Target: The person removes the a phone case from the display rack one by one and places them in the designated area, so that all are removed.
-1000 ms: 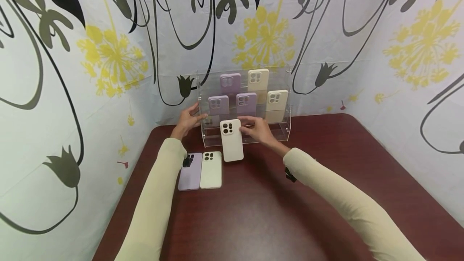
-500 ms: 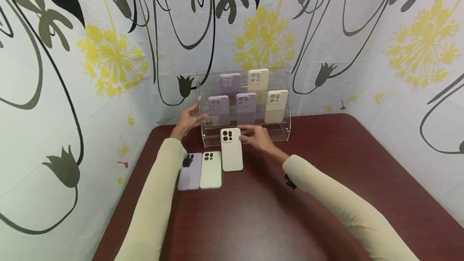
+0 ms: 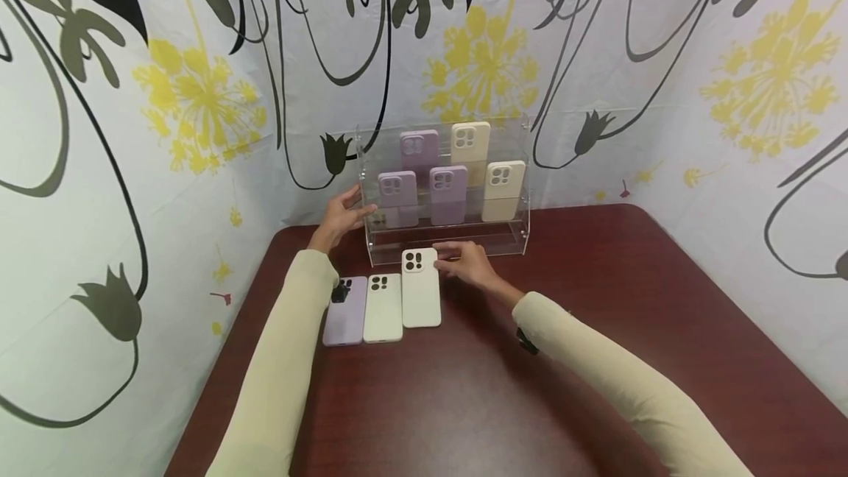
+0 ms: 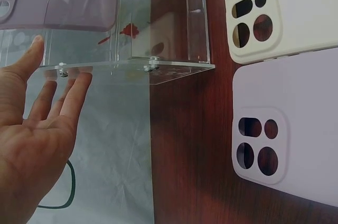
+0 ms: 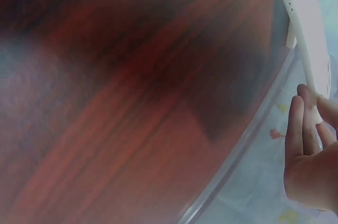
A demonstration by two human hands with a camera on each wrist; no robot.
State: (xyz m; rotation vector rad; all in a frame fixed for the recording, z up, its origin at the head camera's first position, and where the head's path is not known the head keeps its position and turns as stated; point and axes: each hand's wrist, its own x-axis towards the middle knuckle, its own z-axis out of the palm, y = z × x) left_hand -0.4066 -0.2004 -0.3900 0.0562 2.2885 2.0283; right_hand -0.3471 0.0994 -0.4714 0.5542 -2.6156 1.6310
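In the head view my right hand [image 3: 469, 263] pinches the upper right edge of a cream phone case [image 3: 421, 299], camera cutouts upward. The right wrist view shows this phone case [image 5: 310, 39] edge-on, thumb on one face and fingers on the other. My left hand [image 3: 341, 218] holds the left side panel of a clear acrylic display stand [image 3: 450, 245]. In the left wrist view its thumb and fingers [image 4: 79, 94] lie on either side of that panel. A lilac phone case [image 3: 346, 315] and another cream one [image 3: 383, 311] lie side by side on the table, left of the held one.
Several lilac cases, such as this front-left lilac case [image 3: 398, 199], and two cream cases, one a right-hand cream case [image 3: 503, 190], stand in the stand's tiers. The dark red table [image 3: 570, 374] meets a flower-patterned backdrop [image 3: 583, 57] behind the stand.
My right hand has brought the cream phone case down and toward me, away from the stand, beside the two cases on the table. The left hand has stayed at the stand.
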